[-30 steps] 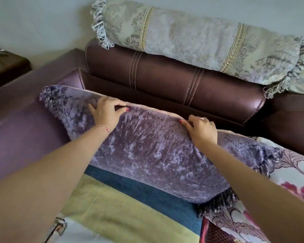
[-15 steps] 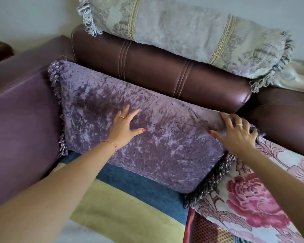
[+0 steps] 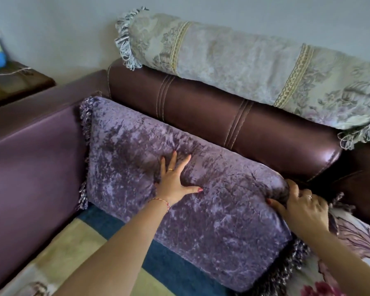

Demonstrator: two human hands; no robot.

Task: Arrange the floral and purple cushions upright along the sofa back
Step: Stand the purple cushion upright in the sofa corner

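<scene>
The purple velvet cushion point(image 3: 212, 221) with fringed sides stands upright against the brown leather sofa back point(image 3: 233, 124), tucked into the left corner by the armrest. My left hand point(image 3: 175, 180) lies flat with fingers spread on the cushion's front, pressing a dent into it. My right hand point(image 3: 301, 206) pinches the cushion's upper right corner. The floral cushion point(image 3: 355, 242), white with pink roses, leans at the lower right, partly behind the purple cushion's fringe and my right arm.
A pale grey bolster point(image 3: 244, 67) with gold bands and fringed ends lies on top of the sofa back. The purple armrest point(image 3: 30, 157) bounds the left. A striped blue, green and white cover point(image 3: 90, 248) lies on the seat. A dark side table point(image 3: 13, 84) stands beyond the armrest.
The purple cushion went from tilted forward in both hands to upright against the sofa back. My left hand moved to its front and presses in; my right hand slid to its right corner.
</scene>
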